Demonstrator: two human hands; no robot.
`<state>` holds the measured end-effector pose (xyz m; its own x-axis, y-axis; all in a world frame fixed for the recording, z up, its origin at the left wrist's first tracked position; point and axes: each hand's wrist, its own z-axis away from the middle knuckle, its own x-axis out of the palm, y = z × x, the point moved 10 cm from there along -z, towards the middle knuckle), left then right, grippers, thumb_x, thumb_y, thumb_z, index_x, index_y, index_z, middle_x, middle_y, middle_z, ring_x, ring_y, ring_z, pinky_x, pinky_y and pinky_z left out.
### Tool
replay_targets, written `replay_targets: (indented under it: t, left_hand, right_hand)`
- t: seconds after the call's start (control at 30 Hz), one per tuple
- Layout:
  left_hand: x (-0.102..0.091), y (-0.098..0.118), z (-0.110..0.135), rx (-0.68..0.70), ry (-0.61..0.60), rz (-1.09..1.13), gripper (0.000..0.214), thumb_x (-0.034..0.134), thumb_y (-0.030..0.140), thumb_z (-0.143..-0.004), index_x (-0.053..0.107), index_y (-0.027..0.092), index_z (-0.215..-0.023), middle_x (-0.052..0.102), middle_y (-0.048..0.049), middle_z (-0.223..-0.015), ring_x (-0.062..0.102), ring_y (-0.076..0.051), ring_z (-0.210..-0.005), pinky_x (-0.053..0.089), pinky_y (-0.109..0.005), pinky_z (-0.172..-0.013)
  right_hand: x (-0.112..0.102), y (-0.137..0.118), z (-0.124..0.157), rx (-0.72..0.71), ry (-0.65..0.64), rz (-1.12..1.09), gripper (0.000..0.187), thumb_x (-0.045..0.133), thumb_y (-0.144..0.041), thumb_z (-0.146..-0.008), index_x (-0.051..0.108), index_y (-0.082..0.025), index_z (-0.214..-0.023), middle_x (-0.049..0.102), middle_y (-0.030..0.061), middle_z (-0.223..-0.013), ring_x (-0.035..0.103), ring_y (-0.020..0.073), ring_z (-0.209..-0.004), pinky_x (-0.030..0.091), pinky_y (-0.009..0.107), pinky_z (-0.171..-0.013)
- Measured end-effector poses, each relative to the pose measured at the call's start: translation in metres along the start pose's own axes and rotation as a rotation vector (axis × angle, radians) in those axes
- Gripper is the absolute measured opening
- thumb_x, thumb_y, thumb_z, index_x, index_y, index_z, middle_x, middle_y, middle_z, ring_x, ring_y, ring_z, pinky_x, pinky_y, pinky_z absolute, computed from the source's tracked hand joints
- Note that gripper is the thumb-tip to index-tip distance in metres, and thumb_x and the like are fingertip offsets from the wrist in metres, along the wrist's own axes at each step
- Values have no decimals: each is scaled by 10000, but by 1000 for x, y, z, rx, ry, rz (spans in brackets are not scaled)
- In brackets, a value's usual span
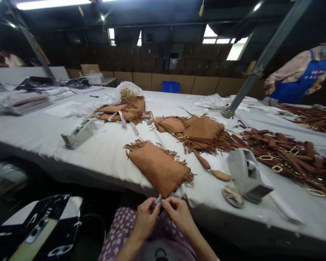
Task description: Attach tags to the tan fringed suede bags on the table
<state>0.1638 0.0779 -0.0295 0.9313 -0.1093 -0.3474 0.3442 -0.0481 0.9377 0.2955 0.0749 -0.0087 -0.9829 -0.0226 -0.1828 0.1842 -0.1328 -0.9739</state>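
Note:
A tan fringed pouch (157, 165) lies flat at the table's front edge, one corner pointing toward me. At that corner my left hand (148, 214) is closed in a pinch, with a small pale strip showing between thumb and fingers. Close beside it, my right hand (178, 214) pinches at the same corner, fingertips together; what they hold is too small to make out. More fringed pouches (203, 130) are heaped just beyond, and another pile of fringed pouches (125, 110) lies farther back to the left.
A grey tape dispenser (80, 134) stands left on the white table (108, 159), another tape dispenser (246, 177) right. Near the latter lie a small round dish (233, 196) and a wooden-handled tool (220, 175). Brown straps (285, 152) are piled right. A person in a blue apron (301, 79) stands beyond.

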Motion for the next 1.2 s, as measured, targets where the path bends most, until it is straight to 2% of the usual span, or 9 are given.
replay_targets:
  t: [0.27,0.43,0.6,0.73,0.8,0.87,0.93,1.03,1.2]
  left_hand:
    - [3,1,-1,-1,-70,32,283,489,374,-883,667,160,-828,611,-17,-712,507,-157,-630,355,-242,-587]
    - [13,-4,1,-45,-136,231,336,468,429,-893,643,151,-823,651,-43,-793,566,-185,-743,419,-244,-662]
    - [-2,-16,6,-68,78,57,405,508,416,-883,556,146,-1181,618,-3,-675,546,-166,-593,405,-256,-577]
    - [-3,1,5,76,68,80,312,521,344,-883,642,210,-1137,687,-76,-994,614,-206,-899,443,-305,-828]
    - [0,-5,0,-7,50,247,243,591,349,-845,704,189,-989,697,-77,-932,618,-194,-858,458,-282,-796]
    - [9,-20,-3,-181,33,518,244,690,367,-768,714,156,-889,664,-41,-728,577,-131,-635,446,-215,-602]
    - [26,-32,-2,-357,-22,823,285,773,380,-679,702,128,-792,566,17,-577,415,-51,-438,321,-166,-430]
    - [46,-36,3,-510,-100,1118,337,849,361,-572,680,105,-712,484,60,-522,227,4,-371,198,-150,-368]
    - [26,-40,0,-425,73,933,380,850,384,-574,702,100,-779,552,32,-547,375,-23,-414,258,-143,-395]
  right_hand:
    - [-9,28,-4,88,260,191,371,638,-468,-719,631,-160,-512,500,-3,-457,417,114,-465,288,237,-442]
    - [8,50,-8,194,142,-117,452,660,-579,-669,543,-164,-536,438,-35,-428,357,86,-394,253,232,-393]
    - [13,63,-10,231,139,-241,501,702,-618,-610,504,-163,-540,394,-58,-429,287,58,-383,190,223,-375]
    - [12,62,-10,218,133,-225,519,694,-639,-606,494,-165,-540,376,-64,-433,277,58,-395,184,221,-383]
    - [11,60,-11,191,107,-206,523,685,-644,-617,501,-161,-536,401,-53,-443,314,66,-407,215,219,-396]
    - [11,58,-13,147,66,-193,528,665,-652,-640,524,-153,-541,435,-37,-451,354,77,-424,250,221,-415]
    - [13,55,-14,98,19,-178,528,632,-654,-677,563,-141,-570,478,-19,-473,382,86,-443,279,224,-437]
    - [11,49,-14,25,15,-87,515,565,-628,-755,597,-134,-613,527,2,-516,429,105,-483,327,235,-480]
    - [-8,29,1,-79,143,208,443,507,-533,-835,623,-152,-643,603,35,-592,528,158,-581,388,254,-560]
